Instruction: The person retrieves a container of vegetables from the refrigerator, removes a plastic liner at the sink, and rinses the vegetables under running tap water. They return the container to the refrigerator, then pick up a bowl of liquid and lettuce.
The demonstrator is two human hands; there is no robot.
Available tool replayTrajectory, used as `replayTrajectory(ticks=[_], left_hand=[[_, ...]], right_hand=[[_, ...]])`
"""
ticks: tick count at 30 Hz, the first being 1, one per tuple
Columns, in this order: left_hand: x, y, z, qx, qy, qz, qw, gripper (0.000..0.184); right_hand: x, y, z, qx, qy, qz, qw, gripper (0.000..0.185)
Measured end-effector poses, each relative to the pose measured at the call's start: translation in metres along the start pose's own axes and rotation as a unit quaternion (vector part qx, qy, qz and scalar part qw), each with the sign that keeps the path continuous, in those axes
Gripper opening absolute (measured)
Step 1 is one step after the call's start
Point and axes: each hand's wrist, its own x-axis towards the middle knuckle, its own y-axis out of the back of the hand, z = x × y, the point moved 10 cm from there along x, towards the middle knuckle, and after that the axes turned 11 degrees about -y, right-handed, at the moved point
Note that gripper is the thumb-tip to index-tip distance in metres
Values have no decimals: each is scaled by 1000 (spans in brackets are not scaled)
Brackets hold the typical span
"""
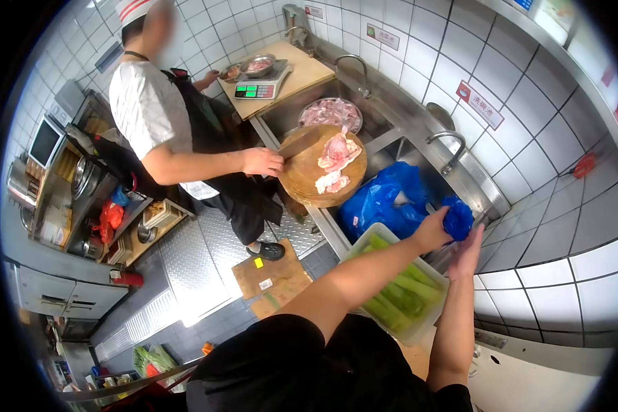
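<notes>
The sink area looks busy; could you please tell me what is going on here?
The person's left hand grips bunched blue plastic near the sink, with the right hand open close by. A blue bag sits in the sink, beside a tub of green vegetables. A co-worker's hand holds a knife at a round board bearing raw meat.

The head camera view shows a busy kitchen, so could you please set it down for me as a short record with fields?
Left hand: appears closed on a blue plastic bundle
Right hand: open beside the bundle; contact unclear
Sink: blue bag in the near basin, heap of raw meat in the far one
Tub: green vegetables inside
Co-worker: hand on a knife
Round board: pieces of raw meat on it
Scale: metal bowl on top, display lit green
</notes>
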Motion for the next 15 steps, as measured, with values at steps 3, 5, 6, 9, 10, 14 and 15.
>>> replayTrajectory(ticks=[3,5,6,9,10,14,15], left_hand=[[8,-3,-24,-249,77,38,965,49],[8,-5,-15,-373,148,55,914,47],[6,-5,-10,-430,181,65,882,46],[-6,-15,-15,-448,263,34,854,36],[-12,-18,-18,-438,298,25,848,34],[-15,-4,-79,-206,239,51,948,35],[-11,3,-78,-125,172,58,975,38]], right_hand=[[17,25,4,73,-5,48,996,93],[36,43,25,122,-64,52,989,99],[35,34,29,178,-96,-5,979,97],[20,2,27,281,-141,-158,936,79],[21,3,26,279,-136,-152,938,77],[38,11,28,222,-88,-168,956,56],[30,-4,22,184,-54,-163,968,52]])
